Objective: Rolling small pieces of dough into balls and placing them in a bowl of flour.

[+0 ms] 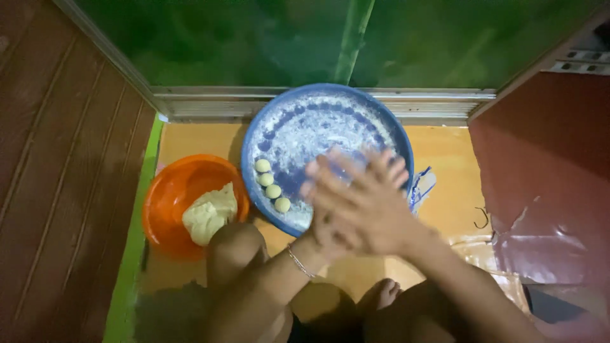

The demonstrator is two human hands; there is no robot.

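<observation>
The right hand (365, 200) lies flat across the left hand (330, 222), palms pressed together and blurred; whether anything sits between them cannot be told. They hover over the near rim of a round blue floured tray (298, 121) holding four small pale dough balls (272, 185). Left of it, on the yellow floor (445, 190), an orange plastic bowl (168, 194) holds a lump of pale dough (210, 213).

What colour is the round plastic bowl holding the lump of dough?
Orange; the round plastic bowl shows best in the head view.

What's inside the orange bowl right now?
The orange bowl holds one pale lump of dough at its right side. The person's knee covers the bowl's lower right rim.
</observation>
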